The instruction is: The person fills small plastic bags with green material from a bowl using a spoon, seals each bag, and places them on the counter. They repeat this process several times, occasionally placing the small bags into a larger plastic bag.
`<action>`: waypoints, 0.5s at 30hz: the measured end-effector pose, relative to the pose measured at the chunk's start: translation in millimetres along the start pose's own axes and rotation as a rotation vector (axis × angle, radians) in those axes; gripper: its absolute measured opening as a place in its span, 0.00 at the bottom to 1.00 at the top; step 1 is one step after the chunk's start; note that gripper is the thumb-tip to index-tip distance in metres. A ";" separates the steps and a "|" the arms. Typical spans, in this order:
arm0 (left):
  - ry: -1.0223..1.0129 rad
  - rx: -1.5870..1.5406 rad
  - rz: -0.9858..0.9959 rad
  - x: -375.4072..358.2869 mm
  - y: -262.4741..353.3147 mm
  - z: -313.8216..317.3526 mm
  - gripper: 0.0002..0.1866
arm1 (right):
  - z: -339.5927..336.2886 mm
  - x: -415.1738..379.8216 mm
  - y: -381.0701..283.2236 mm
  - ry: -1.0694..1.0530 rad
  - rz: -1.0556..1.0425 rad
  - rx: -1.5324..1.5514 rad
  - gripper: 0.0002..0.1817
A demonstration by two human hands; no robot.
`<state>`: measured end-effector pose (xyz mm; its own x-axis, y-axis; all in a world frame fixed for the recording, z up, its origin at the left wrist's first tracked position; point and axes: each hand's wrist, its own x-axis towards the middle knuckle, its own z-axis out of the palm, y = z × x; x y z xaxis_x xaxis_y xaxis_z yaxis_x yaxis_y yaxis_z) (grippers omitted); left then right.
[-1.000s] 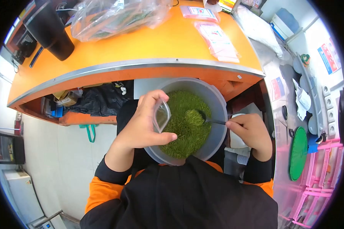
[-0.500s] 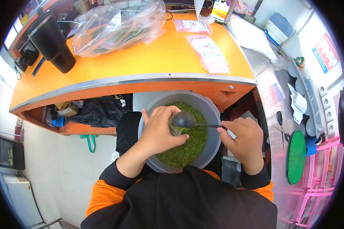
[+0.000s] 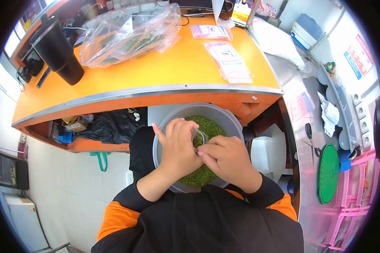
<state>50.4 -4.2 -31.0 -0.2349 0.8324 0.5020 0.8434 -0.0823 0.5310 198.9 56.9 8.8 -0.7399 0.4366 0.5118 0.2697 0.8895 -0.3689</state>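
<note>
A translucent round tub holds a bed of finely chopped green leaf in front of my body. Above it, my left hand curls around a small clear plastic pouch, whose open rim shows between the hands. Green shows in or through the clear plastic. My right hand is closed, its thumb and fingertips pressed together at the pouch's near edge, close to the left thumb. What sits between those fingertips is hidden. The black spoon is out of sight.
An orange desk stands ahead, carrying a large clear bag, a black tumbler and pink packets. A metal counter on the right holds scissors, a green round lid and pink racks.
My right hand has moved left, from the tub's right side to the pouch beside my left hand. The black spoon, seen over the pouch before, no longer shows.
</note>
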 end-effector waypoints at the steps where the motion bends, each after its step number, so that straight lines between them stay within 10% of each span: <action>1: 0.011 -0.052 0.016 0.5 2.3 -4.0 0.31 | 1.0 0.7 1.8 -0.022 0.021 -0.004 0.09; 8: -0.572 -0.516 -0.225 30.3 -6.9 -42.8 0.21 | -0.9 -9.4 9.7 -0.162 0.148 0.147 0.04; 15: -0.595 -0.437 0.161 34.6 -21.4 -47.8 0.10 | -3.7 -5.2 11.8 0.082 0.182 0.433 0.06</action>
<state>1.2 0.1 7.7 0.2799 0.9370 0.2090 0.5473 -0.3346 0.7672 208.2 65.6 4.7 -0.6483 0.6051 0.4621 0.0956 0.6668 -0.7390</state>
